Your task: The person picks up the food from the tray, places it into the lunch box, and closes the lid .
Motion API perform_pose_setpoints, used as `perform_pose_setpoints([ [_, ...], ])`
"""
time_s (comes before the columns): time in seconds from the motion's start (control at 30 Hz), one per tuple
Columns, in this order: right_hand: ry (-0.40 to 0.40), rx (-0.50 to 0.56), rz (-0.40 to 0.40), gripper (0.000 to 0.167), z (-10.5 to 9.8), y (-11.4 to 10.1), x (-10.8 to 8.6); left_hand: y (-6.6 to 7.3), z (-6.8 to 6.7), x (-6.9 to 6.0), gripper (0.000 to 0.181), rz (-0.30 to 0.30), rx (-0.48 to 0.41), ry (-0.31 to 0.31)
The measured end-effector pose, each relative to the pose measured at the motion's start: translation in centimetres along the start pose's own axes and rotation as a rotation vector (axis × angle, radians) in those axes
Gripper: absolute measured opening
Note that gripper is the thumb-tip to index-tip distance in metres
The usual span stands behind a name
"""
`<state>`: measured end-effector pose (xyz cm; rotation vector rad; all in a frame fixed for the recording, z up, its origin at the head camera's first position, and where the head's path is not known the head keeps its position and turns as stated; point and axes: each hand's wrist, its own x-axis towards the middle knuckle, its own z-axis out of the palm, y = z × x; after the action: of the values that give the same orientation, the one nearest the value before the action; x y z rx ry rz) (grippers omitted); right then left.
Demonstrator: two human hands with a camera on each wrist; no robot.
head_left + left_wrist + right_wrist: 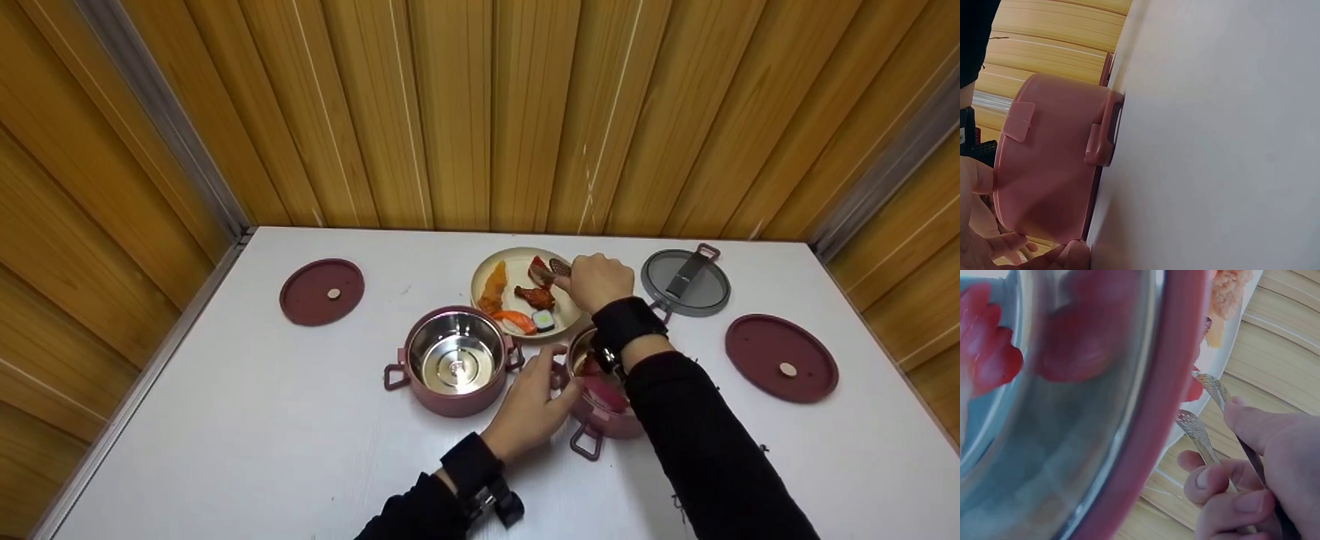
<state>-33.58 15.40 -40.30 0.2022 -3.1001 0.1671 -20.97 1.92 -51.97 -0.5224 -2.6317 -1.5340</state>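
My right hand (602,282) grips metal serving tongs (1198,433) with perforated tips. The tips are apart, close to a red food piece (536,268) on the cream plate (480,281); contact cannot be told. My left hand (525,414) holds the side of the right-hand maroon pot (1050,163), thumb near its rim and fingers along the wall. Reddish food (994,354) lies inside this pot, partly hidden by my right arm. The plate also bears a drumstick (535,297), a salmon sushi (515,322), a sushi roll (543,321) and a golden fried piece (493,289).
A second maroon pot (456,401) with a bare steel inside stands left of my left hand. Maroon discs lie at the far left (315,296) and at the right (772,360). A grey lid (705,289) with a handle lies at the back right.
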Motion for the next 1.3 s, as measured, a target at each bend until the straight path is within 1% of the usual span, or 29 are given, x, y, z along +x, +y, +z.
perform_pose_setpoints([
  [0.1, -0.007, 0.001, 0.0, 0.051, 0.5, -0.1, 0.0, -1.0, 0.8, 0.2, 0.048, 0.032, -0.007, 0.026],
  [0.17, 0.001, 0.0, -0.002, 0.05, 0.7, -0.2, -0.2, -0.7, 0.7, 0.0, 0.048, 0.052, -0.01, 0.032],
  [0.37, 0.037, 0.006, -0.005, 0.047, 0.9, 0.0, -0.5, -0.3, 0.4, -0.3, 0.048, 0.068, 0.002, 0.024],
  [0.53, 0.035, 0.017, -0.005, 0.048, 0.9, 0.5, -0.4, -0.1, 0.0, -0.4, 0.047, 0.051, -0.007, 0.009],
  [0.6, 0.026, 0.024, 0.001, 0.049, 0.9, 0.8, -0.3, 0.0, -0.1, -0.5, 0.048, 0.029, -0.009, 0.002],
  [0.67, 0.017, 0.027, 0.005, 0.05, 0.8, 1.0, -0.3, -0.1, 0.0, -0.4, 0.048, 0.029, 0.001, 0.011],
  [0.7, 0.016, 0.029, 0.007, 0.05, 0.7, 1.1, -0.3, 0.1, -0.1, -0.5, 0.047, 0.029, -0.007, 0.008],
  [0.73, 0.016, 0.03, 0.007, 0.05, 0.7, 1.2, -0.4, 0.3, -0.3, -0.5, 0.047, 0.03, -0.012, 0.006],
  [0.77, 0.017, 0.029, 0.006, 0.05, 0.6, 1.4, -0.4, 0.0, -0.1, -0.4, 0.046, 0.044, -0.001, 0.015],
  [0.9, 0.033, 0.032, -0.013, 0.05, 0.1, 1.8, -0.8, 0.2, -0.3, -0.4, 0.044, 0.054, -0.012, 0.008],
  [0.97, 0.046, 0.036, -0.025, 0.049, -0.2, 2.1, -1.0, -0.1, -0.1, -0.3, 0.043, 0.056, -0.007, 0.009],
  [1.0, 0.053, 0.04, -0.03, 0.049, -0.3, 2.3, -1.1, 0.0, -0.2, -0.3, 0.044, 0.048, -0.015, 0.003],
  [1.17, 0.081, 0.049, -0.052, 0.047, -0.7, 3.1, -1.7, -1.1, 0.4, 0.1, 0.044, 0.063, -0.01, 0.013],
  [1.23, 0.089, 0.052, -0.062, 0.046, -0.9, 3.4, -1.9, -1.2, 0.4, 0.2, 0.044, 0.079, -0.009, 0.015],
  [1.3, 0.101, 0.059, -0.071, 0.045, -1.1, 3.9, -2.3, -1.0, 0.2, 0.2, 0.045, 0.089, -0.021, 0.014],
])
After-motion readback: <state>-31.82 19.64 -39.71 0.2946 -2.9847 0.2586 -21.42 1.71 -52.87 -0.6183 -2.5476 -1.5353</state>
